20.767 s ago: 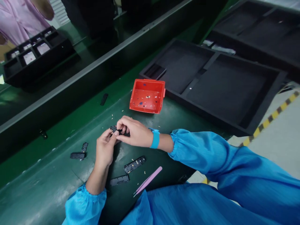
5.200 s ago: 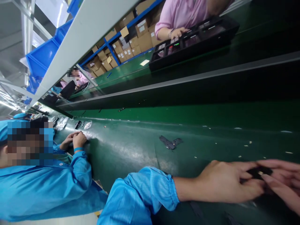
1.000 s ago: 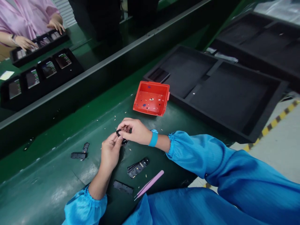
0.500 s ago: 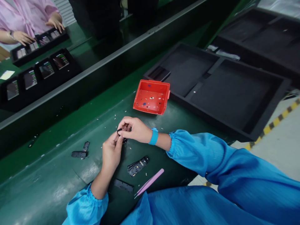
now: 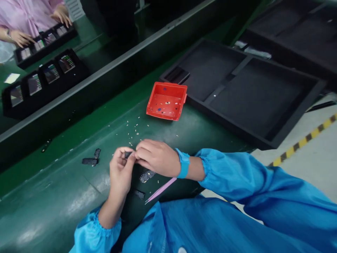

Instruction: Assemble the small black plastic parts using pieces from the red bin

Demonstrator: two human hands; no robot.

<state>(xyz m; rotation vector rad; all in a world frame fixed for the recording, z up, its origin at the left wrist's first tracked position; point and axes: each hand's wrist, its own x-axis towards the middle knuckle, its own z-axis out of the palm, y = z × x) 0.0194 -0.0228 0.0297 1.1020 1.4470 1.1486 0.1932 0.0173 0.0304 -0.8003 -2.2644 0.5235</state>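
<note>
Nearest, pink tweezers lie on the green bench beside two black parts. Just above, the left hand and right hand meet, fingers curled, pinching one small black part between their fingertips; its long axis is hidden. Farther off sits a red tray, then black foam trays.

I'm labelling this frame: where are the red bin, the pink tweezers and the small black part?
red bin (image 5: 176,90), head view, far rim.
pink tweezers (image 5: 162,189), head view, mid-shaft.
small black part (image 5: 128,154), head view, exposed end between fingers.
</note>
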